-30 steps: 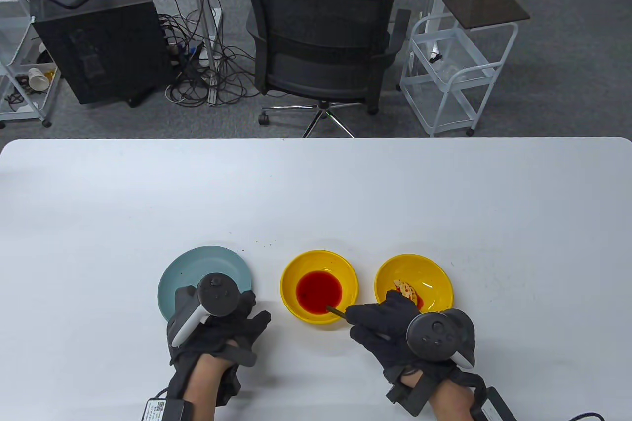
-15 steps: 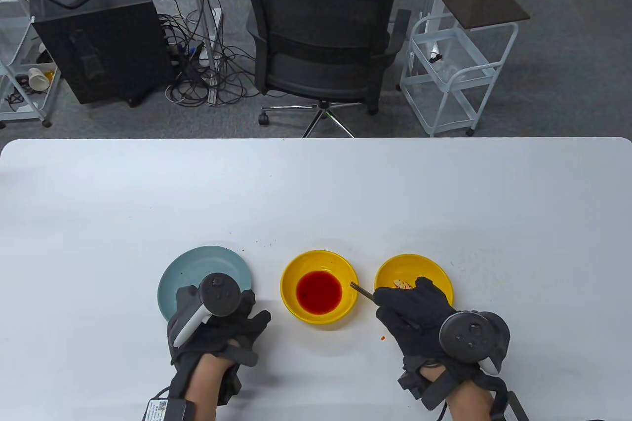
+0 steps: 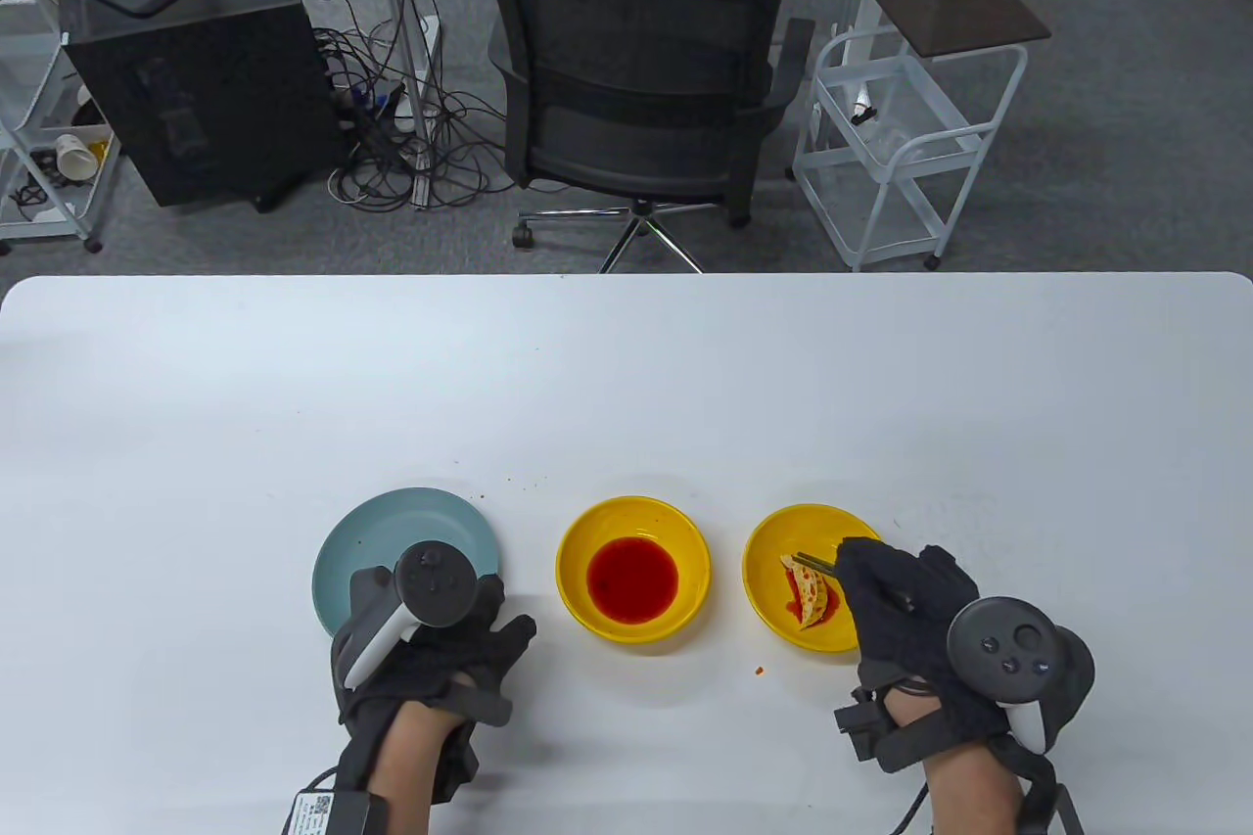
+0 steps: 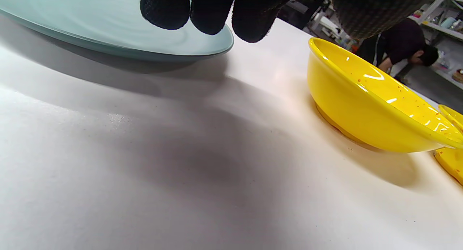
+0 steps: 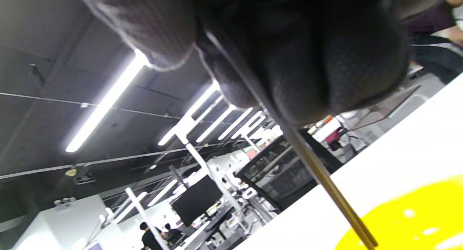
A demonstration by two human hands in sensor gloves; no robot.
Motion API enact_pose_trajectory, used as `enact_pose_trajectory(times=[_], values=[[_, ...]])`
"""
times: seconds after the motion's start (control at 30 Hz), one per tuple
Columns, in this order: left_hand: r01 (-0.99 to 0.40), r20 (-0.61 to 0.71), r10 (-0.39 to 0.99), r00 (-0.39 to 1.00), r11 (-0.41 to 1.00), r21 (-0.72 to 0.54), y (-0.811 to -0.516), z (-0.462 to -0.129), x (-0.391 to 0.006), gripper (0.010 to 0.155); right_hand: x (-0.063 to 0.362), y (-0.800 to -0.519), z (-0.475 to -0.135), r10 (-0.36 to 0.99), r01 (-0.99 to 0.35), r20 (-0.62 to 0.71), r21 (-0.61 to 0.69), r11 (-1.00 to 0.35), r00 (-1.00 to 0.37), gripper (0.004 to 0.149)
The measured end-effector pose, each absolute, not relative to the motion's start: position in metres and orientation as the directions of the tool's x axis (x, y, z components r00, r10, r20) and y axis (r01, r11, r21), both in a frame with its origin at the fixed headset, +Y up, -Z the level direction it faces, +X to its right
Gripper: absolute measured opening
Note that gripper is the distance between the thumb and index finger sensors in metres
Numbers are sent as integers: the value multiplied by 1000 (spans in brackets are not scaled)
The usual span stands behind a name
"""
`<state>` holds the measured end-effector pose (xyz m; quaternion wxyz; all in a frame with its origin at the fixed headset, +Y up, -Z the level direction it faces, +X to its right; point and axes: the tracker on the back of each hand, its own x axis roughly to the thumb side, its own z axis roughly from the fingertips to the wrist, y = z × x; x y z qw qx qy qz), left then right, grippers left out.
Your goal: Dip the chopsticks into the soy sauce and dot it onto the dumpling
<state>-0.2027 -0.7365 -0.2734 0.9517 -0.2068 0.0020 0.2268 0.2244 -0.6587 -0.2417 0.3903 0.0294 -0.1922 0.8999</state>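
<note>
The right hand [image 3: 901,605] grips the chopsticks [image 3: 814,563], and in the table view their tips reach over the right-hand yellow bowl [image 3: 866,536] to the top end of the dumpling [image 3: 811,592], which lies in that bowl with red smears on and beside it; whether the tips actually touch the dumpling cannot be told from above. The fingers are curled tightly round the sticks, which in the right wrist view run down from under the gloved fingers toward the yellow rim, a hold that seems meant to steady the tips for small dabs. The bowl of soy sauce [image 3: 632,576] stands just beside the dumpling bowl, between it and the blue-green plate [image 3: 392,532], probably so that the sticks travel only a short way between dipping and dotting. A small red drop [image 3: 759,670] sits on the white surface [image 3: 626,385] near the two bowls, likely a drip from that crossing. The left hand [image 3: 431,659] holds nothing: it rests palm down on the surface with its fingers loosely spread, fingertips at the near edge of the plate, apparently parked out of the way. No brand or writing can be read on the bowls, plate or chopsticks; a small white label at the left wrist bears print too small to make out.
</note>
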Motion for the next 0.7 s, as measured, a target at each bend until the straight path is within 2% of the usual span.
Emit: enact_pose_trajectory(times=[0.2, 0.7], values=[[-434, -100, 431, 897, 812, -390, -736, -273, -204, 78, 228, -662, -243, 696, -688, 125, -351, -635, -707, 51], [-435, -102, 431, 897, 812, -390, -736, -274, -205, 78, 232, -663, -244, 712, -700, 105, -328, -634, -694, 51]])
